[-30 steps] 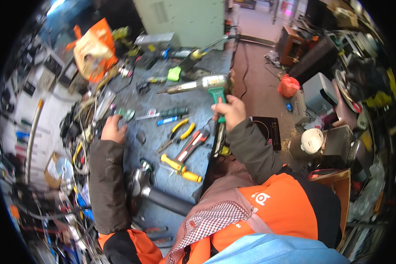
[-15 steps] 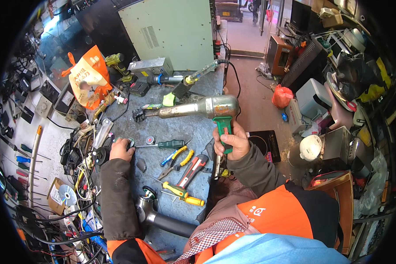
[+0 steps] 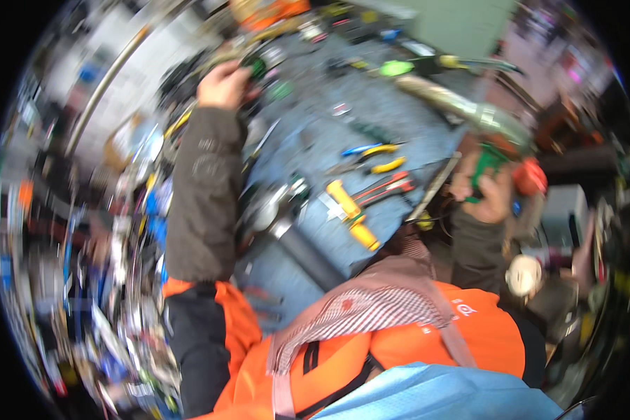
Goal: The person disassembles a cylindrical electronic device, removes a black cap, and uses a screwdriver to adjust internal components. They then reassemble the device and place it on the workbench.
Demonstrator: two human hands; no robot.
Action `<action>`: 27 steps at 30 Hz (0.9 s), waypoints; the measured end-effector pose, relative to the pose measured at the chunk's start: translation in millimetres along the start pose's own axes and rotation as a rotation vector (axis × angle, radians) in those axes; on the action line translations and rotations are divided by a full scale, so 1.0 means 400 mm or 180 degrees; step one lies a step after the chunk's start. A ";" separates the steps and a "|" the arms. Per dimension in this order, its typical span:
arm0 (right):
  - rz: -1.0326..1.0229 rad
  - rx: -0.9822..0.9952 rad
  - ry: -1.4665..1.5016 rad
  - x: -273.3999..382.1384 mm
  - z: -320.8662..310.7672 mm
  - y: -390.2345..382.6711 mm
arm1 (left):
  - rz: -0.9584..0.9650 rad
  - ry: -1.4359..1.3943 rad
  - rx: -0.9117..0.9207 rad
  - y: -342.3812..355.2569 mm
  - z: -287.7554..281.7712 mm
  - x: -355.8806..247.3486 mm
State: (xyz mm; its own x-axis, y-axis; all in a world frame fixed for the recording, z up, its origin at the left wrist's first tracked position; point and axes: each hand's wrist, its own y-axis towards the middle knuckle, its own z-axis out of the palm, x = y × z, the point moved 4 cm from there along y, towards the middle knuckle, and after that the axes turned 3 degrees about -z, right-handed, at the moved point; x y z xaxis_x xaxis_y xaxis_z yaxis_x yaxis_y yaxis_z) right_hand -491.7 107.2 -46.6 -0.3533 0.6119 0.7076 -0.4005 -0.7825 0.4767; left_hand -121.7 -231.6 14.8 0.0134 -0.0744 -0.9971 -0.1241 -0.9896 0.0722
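The picture is smeared by motion. My right hand (image 3: 484, 190), at the right edge of the bench, is closed round the green handle (image 3: 488, 164) of a metal-bodied heat gun (image 3: 462, 108). Its long barrel points to the far left, over the bench. At the far left of the bench, my left hand (image 3: 224, 85) is closed, with a small dark green round thing (image 3: 256, 68) at its fingertips. What that is, I cannot make out. Between my hands lie yellow-handled pliers (image 3: 385, 165), a blue-and-yellow tool (image 3: 362, 150) and a dark green screwdriver (image 3: 371, 131).
A yellow-handled screwdriver (image 3: 357, 224) and a red-and-black handled tool (image 3: 388, 187) lie nearer me. A dark tubular appliance (image 3: 308, 255) rests against the bench's near edge. Cables and parts crowd the left. A red bag (image 3: 530, 176) and a grey box (image 3: 563, 213) stand right.
The whole view has swung and blurred, so the bench appears tilted. My right hand keeps its hold on the heat gun's handle. My left hand stays at the left clutter.
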 end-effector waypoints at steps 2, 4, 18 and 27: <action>0.0008 0.0286 0.0010 -0.001 -0.012 0.006 | -0.0099 -0.0673 -0.0048 -0.124 -0.064 -0.049; -0.0084 0.0617 0.0094 -0.009 -0.016 0.010 | 0.0018 -0.0559 -0.0233 -0.250 -0.123 -0.086; -0.0113 0.0818 -0.0258 0.107 0.000 -0.078 | -0.0036 -0.1526 -0.1425 -0.684 -0.223 0.095; 0.0400 0.1381 -0.0368 0.200 0.176 -0.108 | 0.0331 -0.1465 -0.1438 -0.670 -0.207 0.123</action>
State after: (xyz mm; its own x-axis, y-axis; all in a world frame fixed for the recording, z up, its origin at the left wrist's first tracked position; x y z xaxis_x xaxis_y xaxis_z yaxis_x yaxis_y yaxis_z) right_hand -443.3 181.7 26.1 -0.2701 0.5117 0.8156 0.0388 -0.8406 0.5402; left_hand -5.8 20.0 -51.6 -0.4148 -0.2117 -0.8849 0.3288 -0.9417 0.0711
